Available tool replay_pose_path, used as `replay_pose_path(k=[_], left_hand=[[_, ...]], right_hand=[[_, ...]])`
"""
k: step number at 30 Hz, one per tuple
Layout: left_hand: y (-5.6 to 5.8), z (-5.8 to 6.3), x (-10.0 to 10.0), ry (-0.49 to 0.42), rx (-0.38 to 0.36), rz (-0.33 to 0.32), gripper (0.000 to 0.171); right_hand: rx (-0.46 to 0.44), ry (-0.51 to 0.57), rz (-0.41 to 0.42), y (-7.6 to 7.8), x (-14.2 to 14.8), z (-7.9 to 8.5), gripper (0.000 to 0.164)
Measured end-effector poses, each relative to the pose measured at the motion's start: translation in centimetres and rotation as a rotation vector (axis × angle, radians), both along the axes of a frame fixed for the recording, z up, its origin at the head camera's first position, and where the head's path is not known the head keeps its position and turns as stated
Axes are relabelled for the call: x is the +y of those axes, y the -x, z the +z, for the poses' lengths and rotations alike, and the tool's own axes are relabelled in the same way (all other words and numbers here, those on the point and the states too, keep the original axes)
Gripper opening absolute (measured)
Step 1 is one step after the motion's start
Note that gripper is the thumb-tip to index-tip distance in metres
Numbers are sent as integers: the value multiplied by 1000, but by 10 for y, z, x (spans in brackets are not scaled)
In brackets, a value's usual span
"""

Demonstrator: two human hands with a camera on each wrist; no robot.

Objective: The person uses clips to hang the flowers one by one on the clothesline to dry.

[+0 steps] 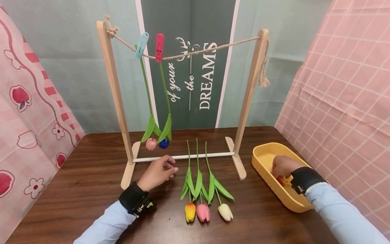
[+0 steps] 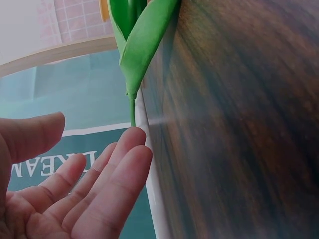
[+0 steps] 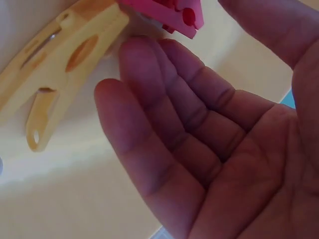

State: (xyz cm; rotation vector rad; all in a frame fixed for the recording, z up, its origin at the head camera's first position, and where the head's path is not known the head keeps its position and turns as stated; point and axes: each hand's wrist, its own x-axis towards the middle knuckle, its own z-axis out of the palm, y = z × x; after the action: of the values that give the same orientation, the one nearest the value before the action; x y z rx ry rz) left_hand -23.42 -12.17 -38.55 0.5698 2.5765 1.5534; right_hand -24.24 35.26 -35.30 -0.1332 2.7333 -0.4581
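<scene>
My left hand [image 1: 158, 173] hovers over the table, fingers loosely bent and holding nothing, left of three artificial tulips: a yellow-orange one [image 1: 190, 212], a pink one [image 1: 203, 212] and a white one [image 1: 225, 212]. In the left wrist view its fingertips point towards a green stem. My right hand [image 1: 283, 166] reaches into a yellow tray [image 1: 259, 166]. In the right wrist view its relaxed fingers are close to a pink clothespin [image 3: 184, 17] and a yellow clothespin [image 3: 60, 64], the thumb apart from them. Whether a fingertip touches the pink one, I cannot tell.
A wooden frame [image 1: 114, 88] holds a sagging rope [image 1: 210, 49]. Light blue [image 1: 142, 45] and red [image 1: 159, 47] clothespins hang a pale pink tulip [image 1: 151, 144] and a blue tulip [image 1: 164, 144] upside down. A white bar [image 1: 219, 155] crosses low between the posts.
</scene>
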Motion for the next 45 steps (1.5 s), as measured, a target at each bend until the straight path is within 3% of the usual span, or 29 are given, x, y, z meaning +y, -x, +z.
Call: replay_pose_path(k=[15, 28, 45], left_hand=[[-1, -1, 1, -1, 2, 1, 25], [-1, -1, 0, -3, 4, -3, 28], [0, -4, 0, -6, 14, -17, 28]], right_hand=[[49, -24, 20, 3, -1, -11, 20], [45, -51, 5, -6, 3, -8, 19], [-59, -87, 3, -17, -2, 0, 15]])
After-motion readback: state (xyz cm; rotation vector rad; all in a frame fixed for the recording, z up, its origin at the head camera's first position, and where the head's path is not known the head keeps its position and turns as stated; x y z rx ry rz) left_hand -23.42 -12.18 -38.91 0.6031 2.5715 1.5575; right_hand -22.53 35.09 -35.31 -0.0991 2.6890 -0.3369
